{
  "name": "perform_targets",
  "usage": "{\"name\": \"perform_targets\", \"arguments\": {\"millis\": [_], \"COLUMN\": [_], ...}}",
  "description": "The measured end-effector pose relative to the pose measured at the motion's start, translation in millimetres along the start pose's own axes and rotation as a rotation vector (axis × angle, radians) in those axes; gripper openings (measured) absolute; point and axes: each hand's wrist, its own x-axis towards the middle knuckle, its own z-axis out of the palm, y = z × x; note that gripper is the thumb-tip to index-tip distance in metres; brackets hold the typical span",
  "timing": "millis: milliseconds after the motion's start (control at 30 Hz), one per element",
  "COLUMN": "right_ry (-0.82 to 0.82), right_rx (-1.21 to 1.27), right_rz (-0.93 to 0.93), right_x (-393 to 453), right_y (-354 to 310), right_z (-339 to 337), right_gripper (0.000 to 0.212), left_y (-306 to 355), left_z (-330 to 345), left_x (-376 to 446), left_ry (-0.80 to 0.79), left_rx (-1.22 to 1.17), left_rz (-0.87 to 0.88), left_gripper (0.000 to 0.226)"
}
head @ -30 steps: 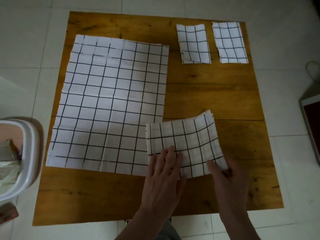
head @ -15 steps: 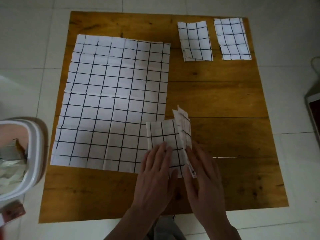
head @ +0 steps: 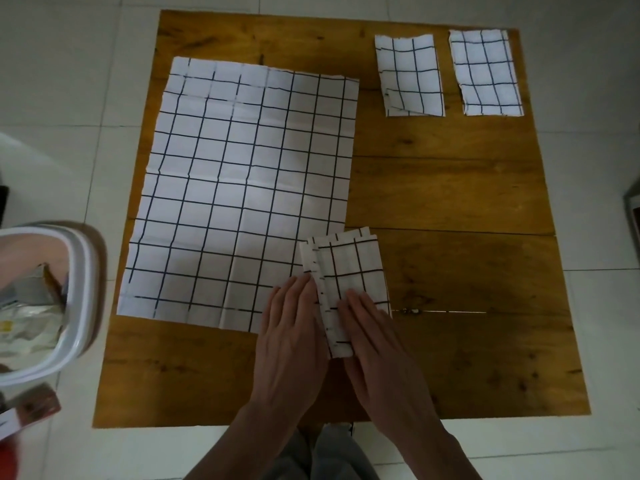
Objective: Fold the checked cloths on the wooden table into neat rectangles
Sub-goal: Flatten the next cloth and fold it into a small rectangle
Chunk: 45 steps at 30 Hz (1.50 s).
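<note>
single head-worn view, steeply downward over the whole wooden table [head: 450,188], fairly close

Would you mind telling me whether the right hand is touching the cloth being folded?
Touching. The head view shows the right hand lying flat on the folded cloth, its fingers overlapping the fabric with no gap.

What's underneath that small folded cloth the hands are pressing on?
The small folded cloth overlaps the big unfolded cloth at its left edge; elsewhere the wooden table lies beneath. Its inner layers are hidden.

One checked cloth [head: 242,188] lies flat; three folded cloths [head: 349,271] [head: 410,76] [head: 486,72].
</note>
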Motion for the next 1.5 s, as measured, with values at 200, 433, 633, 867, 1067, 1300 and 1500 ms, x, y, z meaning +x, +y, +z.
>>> {"name": "perform_targets", "arguments": {"millis": [200, 433, 633, 867, 1067, 1300, 1500], "right_ry": [-0.075, -0.098, 0.022, 0.000, -0.047, 0.054, 0.072], "right_rx": [0.053, 0.282, 0.329, 0.118, -0.091, -0.279, -0.251], "right_rz": [-0.001, 0.047, 0.095, 0.000, -0.041, 0.187, 0.289], "right_x": [0.8, 2.2, 7.1, 29.0, 26.0, 7.3, 1.2], "right_y": [-0.3, 4.1, 12.7, 48.5, 56.3, 42.3, 21.3], "right_z": [3.5, 3.6, -9.0, -26.2, -23.3, -27.7, -20.4], "right_gripper": [0.069, 0.057, 0.044, 0.044, 0.047, 0.052, 0.061], "left_y": [4.3, -2.9, -7.2, -4.7, 0.9, 5.1, 4.7], "left_z": [-2.2, 4.4, 8.8, 9.1, 12.4, 7.9, 5.7], "left_x": [-0.8, -0.6, -7.4, -18.2, -30.7, -28.9, -20.8], "left_ry": [0.047, -0.030, -0.075, -0.125, -0.147, -0.162, -0.152], "left_rx": [-0.077, 0.042, 0.152, 0.223, 0.242, 0.288, 0.269], "left_rz": [-0.060, 0.115, 0.170, 0.282, 0.439, 0.390, 0.332], "left_gripper": [0.046, 0.048, 0.051, 0.060, 0.049, 0.052, 0.059]}}
